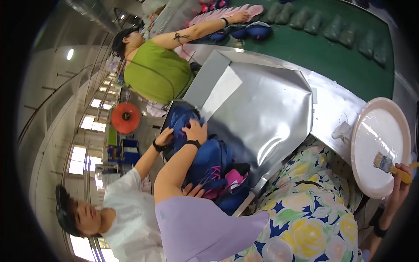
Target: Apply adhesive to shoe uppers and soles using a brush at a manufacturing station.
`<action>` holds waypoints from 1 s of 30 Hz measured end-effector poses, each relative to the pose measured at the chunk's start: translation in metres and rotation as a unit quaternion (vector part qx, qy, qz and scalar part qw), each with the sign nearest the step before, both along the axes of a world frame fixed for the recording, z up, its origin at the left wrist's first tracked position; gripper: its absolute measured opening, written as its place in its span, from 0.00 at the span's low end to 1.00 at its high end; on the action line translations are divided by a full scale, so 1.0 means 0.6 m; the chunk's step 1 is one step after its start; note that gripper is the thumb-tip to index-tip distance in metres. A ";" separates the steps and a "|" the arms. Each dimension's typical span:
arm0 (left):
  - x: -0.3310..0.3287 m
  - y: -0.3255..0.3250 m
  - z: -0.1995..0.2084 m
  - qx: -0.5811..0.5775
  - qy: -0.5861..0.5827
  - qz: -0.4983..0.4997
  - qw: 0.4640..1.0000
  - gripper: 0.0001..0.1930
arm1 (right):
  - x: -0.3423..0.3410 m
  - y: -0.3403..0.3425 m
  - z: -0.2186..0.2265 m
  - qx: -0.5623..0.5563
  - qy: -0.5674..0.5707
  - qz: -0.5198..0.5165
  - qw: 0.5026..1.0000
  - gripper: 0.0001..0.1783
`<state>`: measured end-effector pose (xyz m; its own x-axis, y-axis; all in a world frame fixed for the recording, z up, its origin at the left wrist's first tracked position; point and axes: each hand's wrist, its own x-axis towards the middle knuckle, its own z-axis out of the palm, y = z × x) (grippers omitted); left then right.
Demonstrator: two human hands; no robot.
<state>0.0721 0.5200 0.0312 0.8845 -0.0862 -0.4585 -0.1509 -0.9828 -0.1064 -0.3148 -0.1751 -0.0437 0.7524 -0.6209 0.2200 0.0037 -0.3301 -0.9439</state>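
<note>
My left hand, a black band at its wrist, reaches across to the left with fingers curled onto a blue shoe with pink details. More blue shoes, some with pink linings, are heaped just below it. On the far right, my right hand grips the yellow handle of a flat paintbrush. The bristles lie over the whitish inside of a round pale basin. A co-worker's hand touches the same shoe; another hand, apparently the co-worker's, rests on the heap under my forearm.
A shiny metal-lined tray lies between my hands. Beyond it, a green work surface bears several dark grey shoe-shaped pieces. A person in green reaches to pink pieces there. A crumpled pale cloth sits beside the basin.
</note>
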 end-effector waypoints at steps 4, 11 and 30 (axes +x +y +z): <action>0.063 -0.006 -0.037 0.108 0.055 -0.077 0.990 0.31 | 0.006 0.017 0.010 0.024 0.006 -0.022 0.999 0.12; 0.229 -0.284 0.057 -0.501 -0.010 0.076 0.862 0.27 | -0.029 0.003 -0.001 0.007 0.027 -0.074 0.997 0.11; 0.131 -0.343 -0.186 -0.224 -0.162 -0.251 0.928 0.44 | 0.037 0.010 -0.013 0.079 0.016 -0.082 0.993 0.11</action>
